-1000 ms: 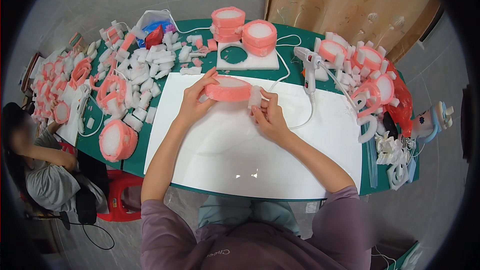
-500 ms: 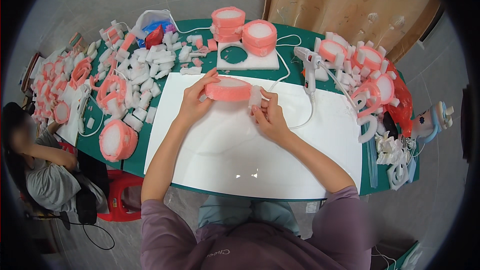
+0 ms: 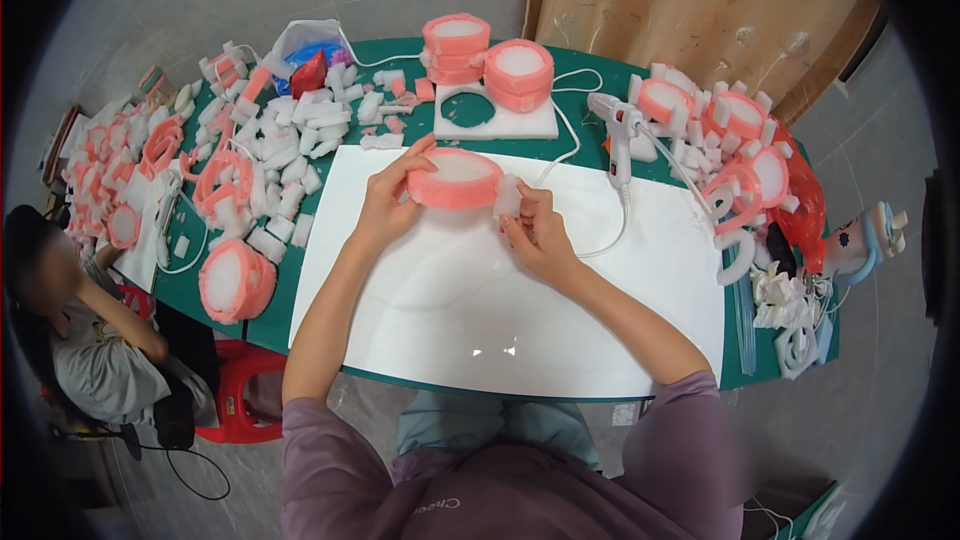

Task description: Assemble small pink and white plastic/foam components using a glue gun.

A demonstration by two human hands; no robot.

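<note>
My left hand grips the left side of a round foam disc, white on top with a pink foam band around its edge. At the disc's right side, my right hand pinches a small white foam block against or very near the band; whether it is stuck there I cannot tell. Both hands hold the disc over a white board. To the right of them a white hot glue gun stands at the board's far edge, its cable trailing onto the board.
Pink-banded discs are stacked on a white foam sheet with a round hole. White foam blocks heap at the left, beside another banded disc. Banded pieces with blocks lie at the right. A person sits at the left.
The disc has tilted so that more of its white top shows. My right hand and the foam block have shifted slightly left and down.
</note>
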